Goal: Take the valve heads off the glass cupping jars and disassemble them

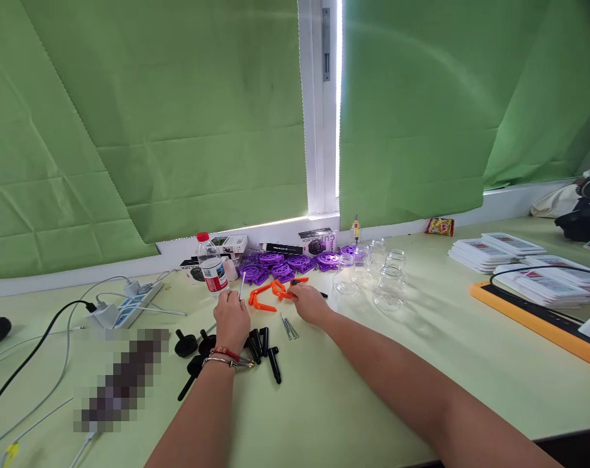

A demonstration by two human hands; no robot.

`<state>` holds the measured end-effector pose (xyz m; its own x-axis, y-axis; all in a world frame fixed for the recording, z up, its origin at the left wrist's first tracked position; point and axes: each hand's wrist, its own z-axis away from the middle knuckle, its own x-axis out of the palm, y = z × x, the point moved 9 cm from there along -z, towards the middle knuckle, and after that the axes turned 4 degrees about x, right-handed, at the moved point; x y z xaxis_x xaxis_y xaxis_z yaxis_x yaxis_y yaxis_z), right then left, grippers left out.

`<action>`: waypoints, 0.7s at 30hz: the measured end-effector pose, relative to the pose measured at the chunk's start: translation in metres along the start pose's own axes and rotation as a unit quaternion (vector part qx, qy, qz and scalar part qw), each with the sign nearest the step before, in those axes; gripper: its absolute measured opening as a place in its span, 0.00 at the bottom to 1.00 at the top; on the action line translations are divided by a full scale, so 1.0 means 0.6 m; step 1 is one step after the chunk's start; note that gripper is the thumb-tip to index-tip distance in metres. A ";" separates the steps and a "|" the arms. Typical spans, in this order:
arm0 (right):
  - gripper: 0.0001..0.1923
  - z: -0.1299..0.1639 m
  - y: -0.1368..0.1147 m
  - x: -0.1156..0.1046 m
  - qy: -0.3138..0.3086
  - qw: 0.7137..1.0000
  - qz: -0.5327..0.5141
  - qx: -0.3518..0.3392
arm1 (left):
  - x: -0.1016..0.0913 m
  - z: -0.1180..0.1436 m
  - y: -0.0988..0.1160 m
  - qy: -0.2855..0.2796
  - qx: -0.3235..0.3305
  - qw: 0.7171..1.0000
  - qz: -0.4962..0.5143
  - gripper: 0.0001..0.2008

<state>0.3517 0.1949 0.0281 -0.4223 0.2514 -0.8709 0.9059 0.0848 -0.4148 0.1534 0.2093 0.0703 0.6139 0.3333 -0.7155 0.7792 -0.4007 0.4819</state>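
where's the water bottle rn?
Head view, left of centre at the back of the table: the water bottle stands upright just beyond the left hand, beside the purple parts and right of the power strip.

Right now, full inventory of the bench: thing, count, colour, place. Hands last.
metal rod: one, silver, in the left grip, upright
orange parts: a few, under the right hand
black pegs: several, beside the left wrist
metal pins: a few, silver, between the hands
purple wheels: a pile, by the wall
water bottle: one, clear, red cap, behind the left hand
glass jars: several, clear, right of the wheels
small boxes: several, along the wall
power strip: one, white, far left
booklet stacks: white, far right
left hand: shut on the rod
right hand: on the orange parts, grip unclear
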 end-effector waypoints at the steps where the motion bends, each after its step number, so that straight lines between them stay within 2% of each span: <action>1: 0.16 0.002 0.001 -0.005 0.007 1.000 -0.007 0.001 | 0.001 0.001 0.002 0.007 -0.001 0.998 0.069 0.11; 3: 0.16 0.006 0.006 -0.016 0.017 0.999 -0.043 0.010 | 0.007 0.004 0.008 0.005 -0.004 0.985 0.171 0.10; 5: 0.16 0.013 0.018 -0.024 0.018 0.991 -0.130 0.038 | 0.022 0.010 0.015 -0.013 -0.022 0.967 0.252 0.11; 7: 0.15 0.023 0.032 -0.028 0.011 0.964 -0.253 0.079 | 0.040 0.019 0.023 -0.033 -0.053 0.932 0.357 0.13; 10: 0.13 0.043 0.044 -0.034 -0.001 0.903 -0.411 0.123 | 0.065 0.032 0.033 -0.067 -0.108 0.861 0.493 0.16; 12: 0.11 0.057 0.048 -0.039 -0.009 0.862 -0.487 0.138 | 0.076 0.038 0.036 -0.089 -0.140 0.816 0.553 0.14; 15: 0.08 0.078 0.059 -0.040 -0.030 0.810 -0.562 0.165 | 0.092 0.048 0.038 -0.131 -0.200 0.731 0.639 0.08; 18: 0.09 0.097 0.072 -0.033 -0.060 0.773 -0.604 0.186 | 0.105 0.061 0.043 -0.178 -0.257 0.646 0.697 0.08; 19: 0.11 0.102 0.077 -0.031 -0.070 0.762 -0.615 0.190 | 0.107 0.064 0.046 -0.191 -0.260 0.635 0.702 0.09; 21: 0.12 0.110 0.086 -0.028 -0.083 0.741 -0.636 0.196 | 0.107 0.067 0.053 -0.214 -0.239 0.637 0.701 0.11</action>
<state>0.4035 0.1312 0.0041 -0.9550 0.0825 0.2848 -0.2942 -0.1439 -0.9448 0.2125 0.1833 0.0195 0.7381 -0.3694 0.5646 -0.4851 0.2911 0.8246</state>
